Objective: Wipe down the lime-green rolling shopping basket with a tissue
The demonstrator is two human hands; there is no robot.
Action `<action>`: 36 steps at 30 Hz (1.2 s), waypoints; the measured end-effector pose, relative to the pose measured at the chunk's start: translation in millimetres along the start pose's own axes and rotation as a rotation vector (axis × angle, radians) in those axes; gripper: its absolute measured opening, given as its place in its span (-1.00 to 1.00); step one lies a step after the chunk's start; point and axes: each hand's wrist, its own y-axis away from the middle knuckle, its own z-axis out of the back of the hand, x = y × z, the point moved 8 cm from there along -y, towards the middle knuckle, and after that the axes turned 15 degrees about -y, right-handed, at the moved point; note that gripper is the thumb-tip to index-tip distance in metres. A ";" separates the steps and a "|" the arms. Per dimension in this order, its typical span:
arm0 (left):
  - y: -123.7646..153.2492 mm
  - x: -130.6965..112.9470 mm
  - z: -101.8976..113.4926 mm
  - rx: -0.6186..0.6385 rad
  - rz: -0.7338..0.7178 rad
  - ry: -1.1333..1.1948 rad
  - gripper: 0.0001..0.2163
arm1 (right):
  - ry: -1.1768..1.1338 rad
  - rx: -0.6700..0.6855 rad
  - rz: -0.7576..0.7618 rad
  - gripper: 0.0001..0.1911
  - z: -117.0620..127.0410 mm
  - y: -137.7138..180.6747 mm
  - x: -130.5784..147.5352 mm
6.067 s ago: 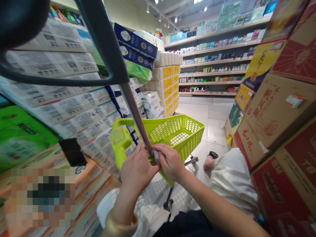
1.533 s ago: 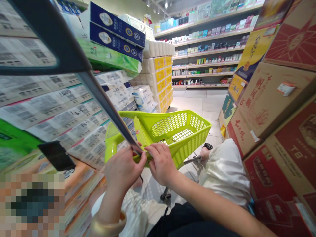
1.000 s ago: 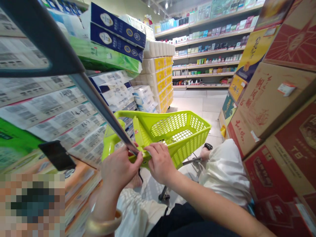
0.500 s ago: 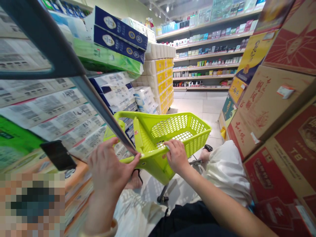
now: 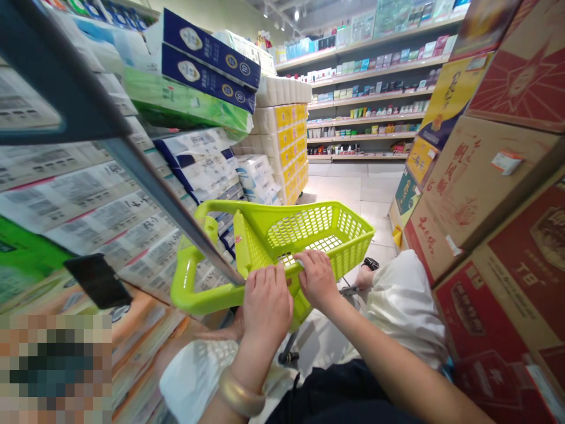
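Cart (image 5: 260, 221): The lime cart is standing in a shop aisle just in front of the person, its basket end pointing toward the shelves (image 5: 366, 157).
Left hand (image 5: 268, 300): Fingers are lying close together over the near rim (image 5: 292, 271), beside the lower end of a pole (image 5: 176, 221); the thumb is hiding, so one cannot tell how firmly they are gripping.
Right hand (image 5: 318, 280): Farther along that rim, fingers are bending narrowly over the edge, holding what is looking like a white scrap (image 5: 300, 262).
Plastic: The shell is looking stiff, smooth and fairly light, perhaps slick under the fingers, and is hardly seeming fragile.
Wheels (image 5: 288, 357): They are carrying the weight, so the cart is likely rolling at a sideways push unless one hand is steadying it.
Handle (image 5: 203, 301): The thick loop is offering the surest hold, the solid rim a second; the pierced walls are promising less.
Boxes (image 5: 494, 176): Brown and red cartons are crowding the right side.
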 end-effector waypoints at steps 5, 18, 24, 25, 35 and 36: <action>2.2 -1.7 0.8 -0.012 -0.006 -0.060 -0.70 | -0.084 0.000 0.007 -0.70 -13.0 -1.3 23.9; 6.2 4.0 1.4 -0.037 0.031 -0.051 -0.68 | -0.009 0.003 -0.018 -0.61 -5.9 0.7 9.7; 7.5 4.0 -3.2 -0.054 0.017 -0.075 -0.71 | -0.064 0.051 0.075 -0.64 -17.4 2.6 27.2; 7.8 4.1 -4.3 -0.052 0.015 -0.071 -0.70 | -0.039 0.043 0.065 -0.62 -14.3 3.0 20.8; 5.5 2.9 -0.3 -0.051 0.037 -0.075 -0.72 | -0.065 0.006 0.026 -0.62 -16.8 2.1 24.1; 5.5 3.4 0.0 -0.055 0.038 -0.076 -0.73 | -0.085 0.023 0.045 -0.62 -19.8 2.0 27.9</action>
